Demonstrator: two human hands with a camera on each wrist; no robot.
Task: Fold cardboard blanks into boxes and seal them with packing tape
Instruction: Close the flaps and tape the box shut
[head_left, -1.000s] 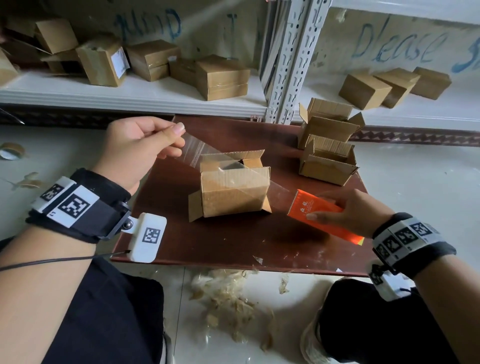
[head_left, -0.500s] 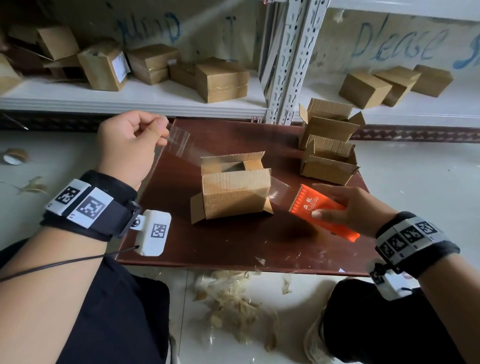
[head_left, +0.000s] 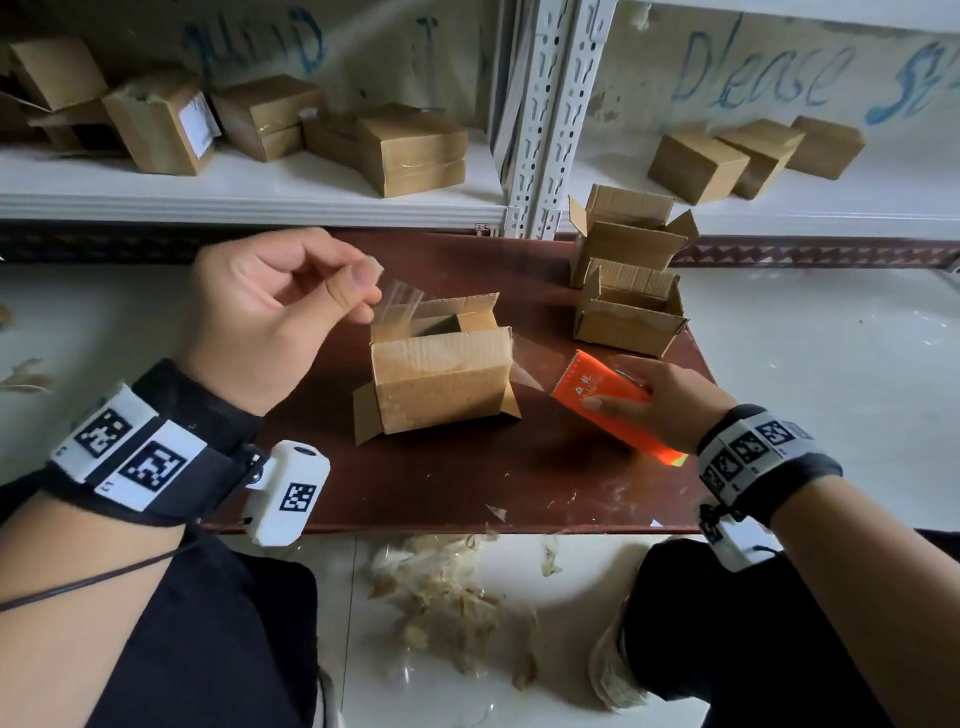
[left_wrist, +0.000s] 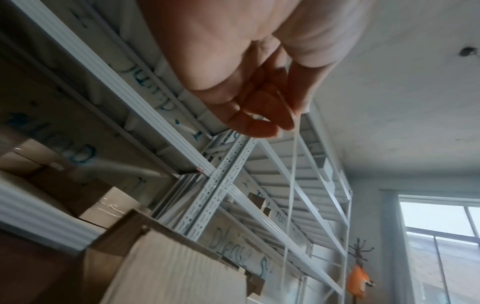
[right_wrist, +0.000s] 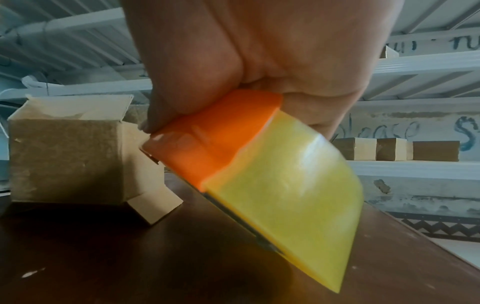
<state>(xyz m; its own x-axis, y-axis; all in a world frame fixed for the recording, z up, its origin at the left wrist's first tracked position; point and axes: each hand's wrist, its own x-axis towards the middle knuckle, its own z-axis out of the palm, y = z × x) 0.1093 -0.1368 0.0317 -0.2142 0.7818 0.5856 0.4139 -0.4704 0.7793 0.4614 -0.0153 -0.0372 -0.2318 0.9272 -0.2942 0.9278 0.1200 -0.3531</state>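
A small cardboard box (head_left: 441, 384) lies on the brown board (head_left: 441, 483), its end flaps sticking out and its far side open. A strip of clear packing tape (head_left: 397, 306) runs over its top. My left hand (head_left: 291, 306) pinches the tape's free end between thumb and fingers just above the box's far left corner; the left wrist view shows the tape (left_wrist: 292, 181) hanging from the fingertips (left_wrist: 262, 123). My right hand (head_left: 660, 400) grips the orange tape dispenser (head_left: 602, 397) low on the board right of the box, with its yellow roll (right_wrist: 293, 207) tilted down to the board.
Two open-topped boxes (head_left: 628, 306) stand stacked at the board's far right corner. Behind them runs a white shelf (head_left: 249, 195) with several finished boxes and a metal upright (head_left: 550, 119). Tape scraps (head_left: 447, 597) lie on the floor by my knees.
My left hand has moved right and down with the tape end, from well left of the box to just above its far left corner. The dispenser has stayed beside the box's right end.
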